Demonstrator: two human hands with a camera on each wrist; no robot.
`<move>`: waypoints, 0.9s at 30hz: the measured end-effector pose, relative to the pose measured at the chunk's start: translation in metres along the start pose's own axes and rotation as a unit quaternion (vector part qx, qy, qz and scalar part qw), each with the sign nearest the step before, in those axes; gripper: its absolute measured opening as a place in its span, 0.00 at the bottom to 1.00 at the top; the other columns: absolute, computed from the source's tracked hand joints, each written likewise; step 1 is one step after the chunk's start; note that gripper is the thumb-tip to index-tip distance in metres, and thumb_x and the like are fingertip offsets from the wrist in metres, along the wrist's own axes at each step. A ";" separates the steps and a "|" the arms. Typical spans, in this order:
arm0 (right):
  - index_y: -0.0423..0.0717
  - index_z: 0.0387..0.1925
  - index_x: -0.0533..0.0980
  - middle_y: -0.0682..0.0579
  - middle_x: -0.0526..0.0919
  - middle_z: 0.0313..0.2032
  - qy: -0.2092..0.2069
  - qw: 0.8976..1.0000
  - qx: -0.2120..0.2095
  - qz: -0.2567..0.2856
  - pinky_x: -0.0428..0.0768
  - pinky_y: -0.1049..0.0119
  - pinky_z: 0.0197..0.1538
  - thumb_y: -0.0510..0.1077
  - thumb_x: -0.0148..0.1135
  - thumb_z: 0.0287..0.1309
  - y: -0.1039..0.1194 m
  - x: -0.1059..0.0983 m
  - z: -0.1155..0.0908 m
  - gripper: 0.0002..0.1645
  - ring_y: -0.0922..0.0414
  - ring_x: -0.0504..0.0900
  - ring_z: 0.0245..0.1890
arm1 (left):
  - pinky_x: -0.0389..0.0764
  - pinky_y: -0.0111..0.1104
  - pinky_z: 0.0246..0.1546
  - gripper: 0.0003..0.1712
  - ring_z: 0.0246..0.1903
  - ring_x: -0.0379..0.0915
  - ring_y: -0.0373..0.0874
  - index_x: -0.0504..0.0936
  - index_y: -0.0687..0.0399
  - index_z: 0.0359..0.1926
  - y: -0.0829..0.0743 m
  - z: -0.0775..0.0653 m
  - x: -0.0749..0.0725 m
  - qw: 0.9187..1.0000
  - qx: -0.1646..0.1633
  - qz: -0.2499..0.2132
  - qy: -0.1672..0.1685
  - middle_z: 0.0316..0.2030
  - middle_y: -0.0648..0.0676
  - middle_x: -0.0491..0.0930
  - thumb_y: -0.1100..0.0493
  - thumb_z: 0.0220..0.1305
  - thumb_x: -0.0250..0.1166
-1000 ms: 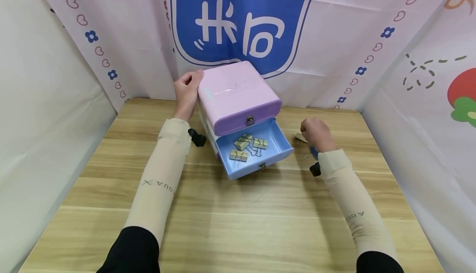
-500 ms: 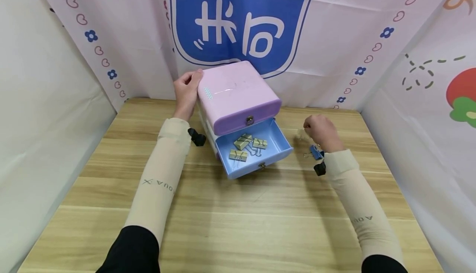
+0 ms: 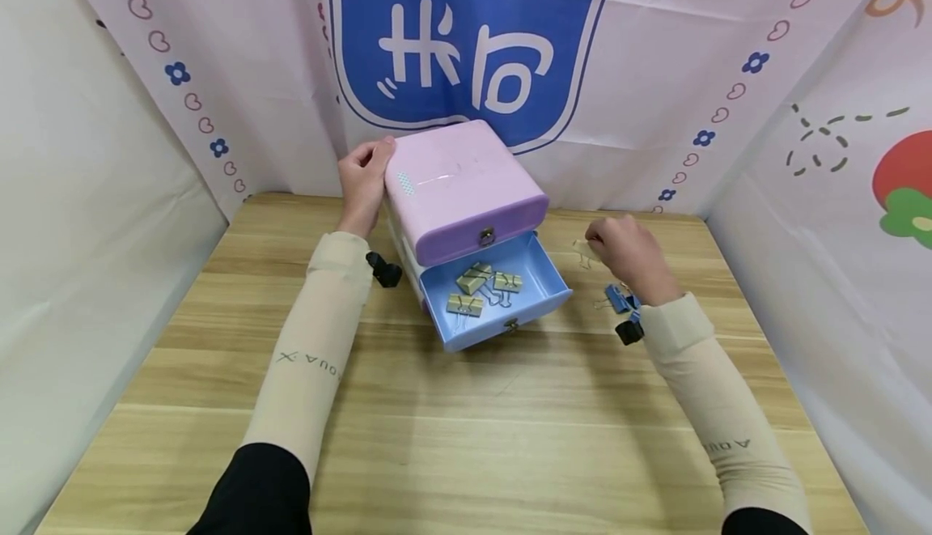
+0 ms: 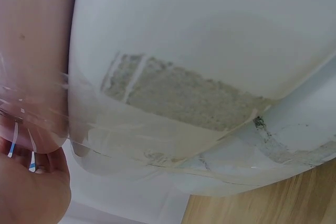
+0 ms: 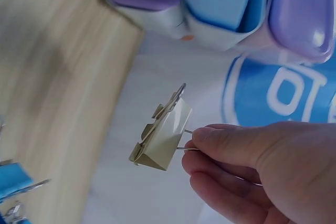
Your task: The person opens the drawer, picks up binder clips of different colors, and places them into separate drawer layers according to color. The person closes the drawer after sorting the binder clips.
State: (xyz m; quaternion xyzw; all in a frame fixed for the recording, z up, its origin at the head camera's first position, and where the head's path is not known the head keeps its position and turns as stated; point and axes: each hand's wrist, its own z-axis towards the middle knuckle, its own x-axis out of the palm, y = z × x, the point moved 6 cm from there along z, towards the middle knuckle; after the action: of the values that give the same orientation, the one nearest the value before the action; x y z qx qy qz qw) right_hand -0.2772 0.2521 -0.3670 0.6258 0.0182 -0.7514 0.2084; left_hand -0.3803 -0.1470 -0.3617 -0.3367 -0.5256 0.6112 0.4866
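My left hand (image 3: 364,179) grips the back left corner of a small drawer box (image 3: 466,183) with a pink top. In the left wrist view part of that hand (image 4: 34,182) shows at the lower left beside the box's worn side; some fingers are hidden. To the right of the box, my right hand (image 3: 629,252) pinches a gold binder clip (image 5: 168,135) by its wire handle, off the table. The blue drawer (image 3: 539,268) is pulled out at the front. Several gold binder clips (image 3: 464,305) lie inside it.
Blue binder clips (image 3: 617,299) lie on the wooden table (image 3: 466,438) below my right wrist. A printed cloth (image 3: 619,114) hangs behind the box, and white cloth walls (image 3: 87,235) stand at both sides.
My right hand has shifted slightly right and raised the gold binder clip off the table, uncovering the blue clips. The left hand and the box stay where they were.
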 end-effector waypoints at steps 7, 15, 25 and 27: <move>0.40 0.40 0.89 0.44 0.91 0.36 -0.018 0.999 -0.028 -0.018 0.85 0.48 0.46 0.35 0.64 0.71 0.030 -0.017 -0.004 0.08 0.48 0.87 0.34 | 0.74 0.27 0.40 0.17 0.39 0.74 0.37 0.89 0.51 0.44 -0.001 0.000 -0.001 1.000 -0.007 0.006 -0.001 0.37 0.44 0.81 0.43 0.70 0.70; 0.40 0.38 0.88 0.46 0.90 0.35 -0.043 0.997 -0.064 -0.024 0.86 0.49 0.47 0.35 0.66 0.70 0.063 -0.033 -0.009 0.06 0.48 0.88 0.37 | 0.73 0.27 0.40 0.17 0.39 0.73 0.37 0.89 0.51 0.44 -0.002 0.000 -0.001 1.000 -0.009 0.007 -0.002 0.37 0.43 0.81 0.43 0.70 0.70; 0.39 0.42 0.88 0.45 0.92 0.38 -0.070 0.987 -0.140 -0.028 0.88 0.51 0.48 0.35 0.69 0.67 0.095 -0.040 -0.019 0.05 0.47 0.90 0.40 | 0.74 0.27 0.40 0.17 0.39 0.74 0.37 0.89 0.51 0.44 -0.001 -0.001 0.000 1.000 -0.011 0.008 0.000 0.37 0.44 0.82 0.43 0.70 0.70; 0.40 0.43 0.89 0.45 0.92 0.40 -0.074 0.984 -0.158 -0.025 0.88 0.52 0.49 0.35 0.71 0.66 0.098 -0.038 -0.021 0.06 0.47 0.91 0.41 | 0.74 0.26 0.40 0.17 0.39 0.74 0.37 0.89 0.50 0.44 0.000 -0.001 0.001 1.000 -0.013 0.007 0.001 0.37 0.44 0.82 0.43 0.70 0.70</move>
State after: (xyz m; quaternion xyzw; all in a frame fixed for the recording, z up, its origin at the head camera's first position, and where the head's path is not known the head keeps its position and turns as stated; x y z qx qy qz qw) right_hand -0.2199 0.1794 -0.3120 0.5271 0.1371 -0.7883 0.2863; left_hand -0.3799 -0.1460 -0.3614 -0.3478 -0.5307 0.6071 0.4783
